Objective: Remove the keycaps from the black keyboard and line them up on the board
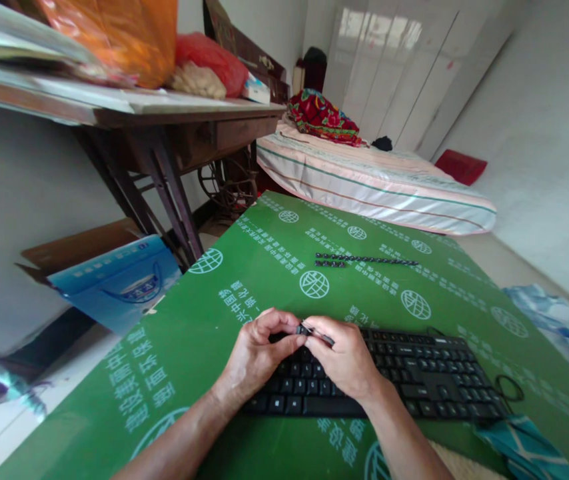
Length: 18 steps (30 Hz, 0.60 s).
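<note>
Above the black keyboard (434, 373), both hands meet at the fingertips. My left hand (259, 347) is closed, pinching a small black keycap (303, 330) between thumb and forefinger. My right hand (342, 353) is closed too, its fingertips gripping a slim dark tool (325, 339) whose tip meets the keycap; its exact kind is too small to tell. Part of the keyboard's left side is hidden under my hands. Farther off on the green board lie a long row of black keycaps (374, 259) and a shorter row of keycaps (329, 264).
A coiled black cable (509, 388) lies at the keyboard's right end, beside a teal cloth (529, 447). At left stands a sewing table (184, 117) loaded with bags, with a blue box (119, 280) below. A bed (374, 180) is beyond the green tabletop (244, 267).
</note>
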Tool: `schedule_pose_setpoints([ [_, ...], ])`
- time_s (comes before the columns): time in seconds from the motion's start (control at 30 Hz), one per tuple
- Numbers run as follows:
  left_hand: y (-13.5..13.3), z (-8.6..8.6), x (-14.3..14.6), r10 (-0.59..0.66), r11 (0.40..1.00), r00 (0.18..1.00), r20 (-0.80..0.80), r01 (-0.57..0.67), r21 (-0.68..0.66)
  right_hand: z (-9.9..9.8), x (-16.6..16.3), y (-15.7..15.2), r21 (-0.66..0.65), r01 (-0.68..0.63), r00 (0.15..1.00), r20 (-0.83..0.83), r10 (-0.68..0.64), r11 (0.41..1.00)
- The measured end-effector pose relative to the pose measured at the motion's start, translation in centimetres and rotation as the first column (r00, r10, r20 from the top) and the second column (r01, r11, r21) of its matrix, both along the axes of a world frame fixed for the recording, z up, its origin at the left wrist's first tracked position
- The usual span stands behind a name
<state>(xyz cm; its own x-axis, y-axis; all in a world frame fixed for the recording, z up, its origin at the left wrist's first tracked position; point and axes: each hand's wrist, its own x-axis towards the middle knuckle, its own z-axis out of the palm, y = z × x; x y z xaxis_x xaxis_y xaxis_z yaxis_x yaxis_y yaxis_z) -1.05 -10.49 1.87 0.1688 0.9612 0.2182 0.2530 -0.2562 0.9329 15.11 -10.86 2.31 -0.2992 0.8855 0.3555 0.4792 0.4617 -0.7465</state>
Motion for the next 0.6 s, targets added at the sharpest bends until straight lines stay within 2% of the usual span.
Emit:
schedule_pose_setpoints([
  [0.13, 0.1, -0.3, -0.2, -0.002, 0.998, 0.997, -0.075, 0.006, 0.055, 1.3, 0.3, 0.0, -0.05, -0.006, 0.995, 0.1, 0.011, 0.999],
  [0.23, 0.1, -0.6, -0.2, 0.03, 0.997, 0.992, -0.123, -0.02, 0.08, 1.9, 1.9, 1.5, -0.086, 0.034, 0.987, 0.16, -0.02, 0.996],
  [0.37, 0.0, -0.5, -0.1, 0.086, 0.988, 0.957, -0.278, -0.045, 0.151, 1.1, 6.0, 6.4, -0.168, 0.148, 0.978, 0.172, -0.119, 0.975],
  [0.5, 0.0, -0.3, 0.1, 0.053, 0.979, 0.899, -0.435, 0.039, 0.198, -0.5, 10.0, 12.2, -0.2, 0.309, 0.921, 0.306, -0.24, 0.93],
  [0.6, 0.0, -0.3, 0.1, 0.048, 0.971, 0.873, -0.485, 0.074, 0.23, -1.4, 11.4, 15.0, -0.204, 0.339, 0.903, 0.343, -0.258, 0.918],
])
